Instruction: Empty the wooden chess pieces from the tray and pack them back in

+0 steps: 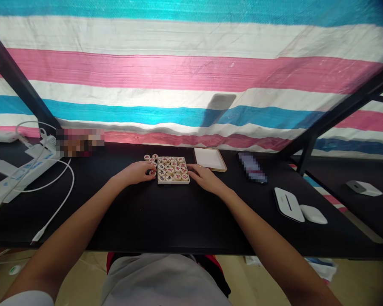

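Between the right hand [205, 177], fingers loosely parted at its edge, and the left hand [134, 172], curled at a loose disc [152, 173], grip unclear to me, sits the disc-filled box [173, 182], probably light, stiff, best held by opposite sides.

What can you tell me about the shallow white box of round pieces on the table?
The box is shallow, roughly square and open-topped, with pale, thin walls, perhaps cardboard. It lies flat on the black table. Inside, pale round pieces with red or dark characters lie face up in rows, nearly filling it. Fingers of the right hand seem to touch its right wall; the left hand is just beyond its left wall, by some loose pieces.
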The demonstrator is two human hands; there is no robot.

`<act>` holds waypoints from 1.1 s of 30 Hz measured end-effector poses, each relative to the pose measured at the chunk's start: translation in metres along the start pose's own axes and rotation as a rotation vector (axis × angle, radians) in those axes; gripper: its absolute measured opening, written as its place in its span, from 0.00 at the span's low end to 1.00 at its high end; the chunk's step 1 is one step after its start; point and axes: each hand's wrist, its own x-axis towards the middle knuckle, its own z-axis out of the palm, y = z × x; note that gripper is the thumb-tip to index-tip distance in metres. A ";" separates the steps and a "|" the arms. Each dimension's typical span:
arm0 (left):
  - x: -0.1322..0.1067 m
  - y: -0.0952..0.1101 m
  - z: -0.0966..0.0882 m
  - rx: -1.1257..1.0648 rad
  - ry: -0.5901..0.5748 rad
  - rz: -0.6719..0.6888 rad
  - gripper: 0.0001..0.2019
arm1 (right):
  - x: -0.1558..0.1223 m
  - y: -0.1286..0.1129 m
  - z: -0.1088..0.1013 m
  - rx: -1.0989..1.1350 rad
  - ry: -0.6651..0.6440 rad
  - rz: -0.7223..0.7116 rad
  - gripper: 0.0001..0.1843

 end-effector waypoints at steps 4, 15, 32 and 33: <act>0.000 0.001 0.000 0.008 -0.005 -0.009 0.12 | 0.000 0.000 0.000 -0.004 0.004 0.000 0.19; 0.000 -0.003 0.001 0.056 0.021 -0.012 0.15 | 0.000 0.003 0.002 -0.005 0.006 -0.005 0.20; -0.001 0.001 -0.008 0.015 0.026 -0.023 0.17 | -0.001 0.002 0.001 0.003 0.004 -0.008 0.20; -0.001 0.001 -0.008 0.015 0.016 -0.036 0.16 | -0.001 0.002 0.001 0.003 0.004 -0.010 0.20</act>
